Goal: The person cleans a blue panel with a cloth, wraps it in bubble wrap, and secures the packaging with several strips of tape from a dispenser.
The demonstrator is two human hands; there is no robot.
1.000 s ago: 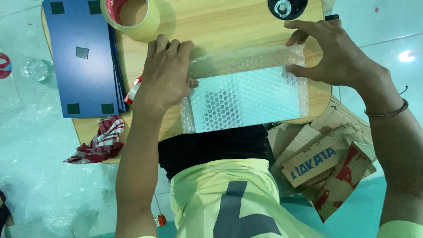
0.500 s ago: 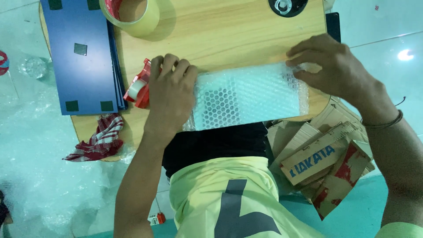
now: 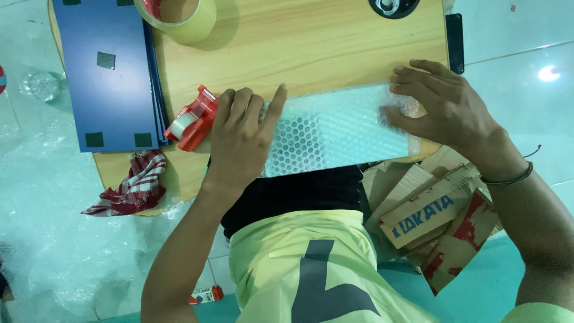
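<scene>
One bubble-wrapped parcel [image 3: 341, 128] lies on the wooden table's [image 3: 311, 54] near edge. Left hand [image 3: 242, 140] presses flat on its left end, fingers extended; right hand [image 3: 445, 107] presses its right end, fingers spread, gripping nothing. One red tape dispenser [image 3: 192, 119], one tape roll [image 3: 179, 18], one checked cloth [image 3: 134, 185] lie left.

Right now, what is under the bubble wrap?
The bubble wrap lies on the wooden table, pressed by the left hand and right hand. Whether it covers anything is hidden.
</scene>
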